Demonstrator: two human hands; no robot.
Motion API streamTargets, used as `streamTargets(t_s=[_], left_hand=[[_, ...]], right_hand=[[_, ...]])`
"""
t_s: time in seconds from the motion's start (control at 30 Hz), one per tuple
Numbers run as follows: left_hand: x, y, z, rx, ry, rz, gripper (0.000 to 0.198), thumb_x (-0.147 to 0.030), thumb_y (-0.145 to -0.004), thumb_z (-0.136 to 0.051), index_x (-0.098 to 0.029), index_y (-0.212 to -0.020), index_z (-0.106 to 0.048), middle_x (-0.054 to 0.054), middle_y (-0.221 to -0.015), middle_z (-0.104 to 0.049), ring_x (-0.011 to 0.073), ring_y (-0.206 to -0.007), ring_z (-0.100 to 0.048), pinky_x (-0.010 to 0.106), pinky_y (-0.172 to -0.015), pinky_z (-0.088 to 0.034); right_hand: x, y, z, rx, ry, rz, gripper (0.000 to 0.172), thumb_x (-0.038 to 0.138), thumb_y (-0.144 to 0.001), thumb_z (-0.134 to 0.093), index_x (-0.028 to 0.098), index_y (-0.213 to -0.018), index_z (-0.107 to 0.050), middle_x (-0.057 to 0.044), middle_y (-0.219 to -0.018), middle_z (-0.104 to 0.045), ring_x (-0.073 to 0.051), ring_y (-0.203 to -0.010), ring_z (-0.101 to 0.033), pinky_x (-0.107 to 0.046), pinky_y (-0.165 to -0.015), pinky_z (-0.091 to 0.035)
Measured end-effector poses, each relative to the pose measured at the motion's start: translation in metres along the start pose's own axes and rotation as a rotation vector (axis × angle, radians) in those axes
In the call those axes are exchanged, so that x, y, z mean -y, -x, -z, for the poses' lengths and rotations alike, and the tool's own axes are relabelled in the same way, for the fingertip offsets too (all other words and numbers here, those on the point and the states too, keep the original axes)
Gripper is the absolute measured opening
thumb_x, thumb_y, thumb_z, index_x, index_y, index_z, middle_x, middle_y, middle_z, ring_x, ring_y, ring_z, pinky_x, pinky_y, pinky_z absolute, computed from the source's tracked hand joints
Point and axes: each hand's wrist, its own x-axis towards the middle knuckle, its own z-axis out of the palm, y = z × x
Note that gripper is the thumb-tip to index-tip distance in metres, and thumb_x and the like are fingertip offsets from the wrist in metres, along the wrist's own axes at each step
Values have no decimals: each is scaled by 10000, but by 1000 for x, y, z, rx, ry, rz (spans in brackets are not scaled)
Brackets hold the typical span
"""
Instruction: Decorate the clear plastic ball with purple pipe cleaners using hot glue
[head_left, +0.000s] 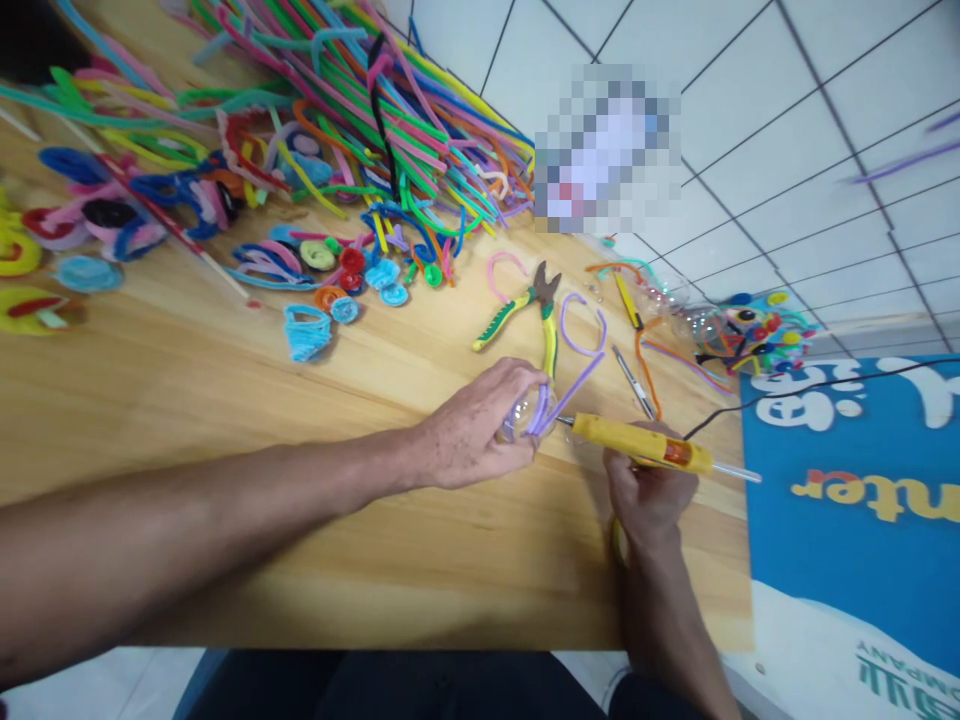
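Table edge [420,628] nearest, open wood left; left hand [480,432] cups clear ball [534,410], right hand [649,497] grips glue gun [637,443]; pliers [525,305], pipe-cleaner heap [360,110] beyond.

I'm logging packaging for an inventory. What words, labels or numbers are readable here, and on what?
"nter": yellow letters, upside down and cut by the frame, on the blue package.
"PANY": green letters on the same package's white corner, upside down, cut off; uncertain.
Large white characters along its top edge: not readable.
The pixelated patch by the wall: unreadable.
No text visible on the glue gun, pliers or clear ball.
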Motion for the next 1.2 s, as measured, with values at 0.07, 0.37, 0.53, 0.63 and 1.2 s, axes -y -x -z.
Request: streamTargets(t_s=[0.07, 0.37, 0.53, 0.63, 1.2], left_hand=[[-1, -1, 1, 4, 3, 13, 545, -209, -946, -687, -255, -1457, -504, 151, -1440, -653, 333, -1406, -627, 574, -1210, -574], [3, 2, 6, 39, -15, 72, 617, -243, -936, -694, -238, -1522, -503, 156, -1478, -641, 340, -1394, -649, 566, -1225, -566], [6, 1, 8, 48, -38, 99, 544, -293, -965, -671, -214, -1485, -531, 152, -1453, -655, 330, -1383, -661, 563, -1215, -570], [5, -1, 9, 69, -43, 117, 510, -330, -981, -659, -208, -1462, -542, 150, -1442, -659, 319, -1373, -669, 542, -1167, -598], [14, -1, 5, 25, -43, 50, 508, -318, -961, -690, -224, -1445, -566, 143, -1403, -686, 313, -1315, -702, 576, -1170, -585]], right_hand=[[7, -3, 1, -51, 78, 75, 68, 308, -832, -691, 257, -870, -714, -31, -806, -744, -225, -735, -696, -350, -698, -570], [0, -14, 14, -231, 92, -178, 309, 546, -877, -757, 239, -893, -732, -46, -787, -750, -267, -774, -723, -371, -710, -584], [-61, -34, 58, -398, 154, -405, 520, 660, -870, -708, 157, -995, -751, -137, -959, -790, -327, -950, -730, -486, -912, -590], [-96, -33, 70, -321, 239, -619, 507, 533, -907, -652, 126, -1194, -743, -223, -1181, -805, -376, -1135, -731, -520, -1032, -562], [-100, 38, 75, -274, 235, -784, 551, 478, -760, -783, 112, -1171, -756, -232, -1151, -799, -373, -1126, -721, -548, -1056, -559]])
